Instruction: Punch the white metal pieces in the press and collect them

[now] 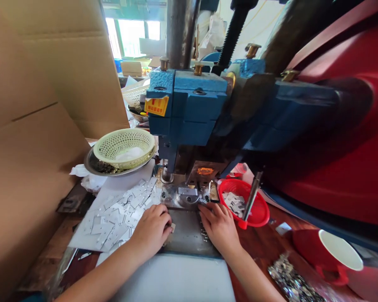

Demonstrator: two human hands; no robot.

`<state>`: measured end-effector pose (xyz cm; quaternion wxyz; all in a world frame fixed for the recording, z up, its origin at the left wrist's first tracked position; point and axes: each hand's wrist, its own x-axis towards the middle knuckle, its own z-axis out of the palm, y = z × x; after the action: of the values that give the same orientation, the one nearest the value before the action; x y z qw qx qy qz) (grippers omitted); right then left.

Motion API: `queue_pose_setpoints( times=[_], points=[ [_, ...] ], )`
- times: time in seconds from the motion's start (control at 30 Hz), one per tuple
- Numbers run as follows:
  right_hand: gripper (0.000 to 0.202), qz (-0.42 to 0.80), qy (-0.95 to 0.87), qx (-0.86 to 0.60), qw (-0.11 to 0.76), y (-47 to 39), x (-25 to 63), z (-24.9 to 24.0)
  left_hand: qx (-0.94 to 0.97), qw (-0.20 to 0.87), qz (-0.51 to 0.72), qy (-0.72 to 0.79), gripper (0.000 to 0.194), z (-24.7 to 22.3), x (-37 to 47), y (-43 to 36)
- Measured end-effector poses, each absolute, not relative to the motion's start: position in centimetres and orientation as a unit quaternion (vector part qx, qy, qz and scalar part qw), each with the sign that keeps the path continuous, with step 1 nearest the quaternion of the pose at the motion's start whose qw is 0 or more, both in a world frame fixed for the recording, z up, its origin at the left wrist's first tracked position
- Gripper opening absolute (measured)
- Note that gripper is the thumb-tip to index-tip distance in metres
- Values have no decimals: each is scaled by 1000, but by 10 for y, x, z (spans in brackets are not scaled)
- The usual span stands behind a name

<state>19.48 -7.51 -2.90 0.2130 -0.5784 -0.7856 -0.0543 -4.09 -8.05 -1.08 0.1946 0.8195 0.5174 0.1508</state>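
A blue press point(195, 105) stands in front of me, with a small flat metal plate point(187, 191) lying on its round die. My left hand point(154, 228) rests at the left edge of the press bed point(189, 235), fingers curled, with a small light metal piece point(173, 227) between thumb and fingertips. To its left lies a heap of flat metal plates point(122, 214) on a white sheet. My right hand point(219, 224) is on the right of the bed, its index fingertip close to the die's right side and its fingers apart, with nothing visible in them.
A red basket point(261, 209) with metal pieces sits right of the press, a metal lever above it. Left stand a pale green basket point(124, 147) on a metal bowl and a tall cardboard sheet point(63, 75). A red mug point(321, 251) and a bag of small parts point(292, 279) are lower right.
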Motion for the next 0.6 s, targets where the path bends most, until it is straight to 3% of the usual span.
queue_pose_setpoints(
  times=[0.27,0.47,0.6],
  points=[
    [24,-41,-777,-578,246,-75,200,-36,823,188,158,513,12,-7,-54,-80],
    [23,21,-805,-526,273,-87,185,-24,867,163,106,458,44,-7,-92,-91],
    [22,105,-851,-464,222,-97,155,-10,875,142,64,459,55,-9,-105,-103]
  ],
)
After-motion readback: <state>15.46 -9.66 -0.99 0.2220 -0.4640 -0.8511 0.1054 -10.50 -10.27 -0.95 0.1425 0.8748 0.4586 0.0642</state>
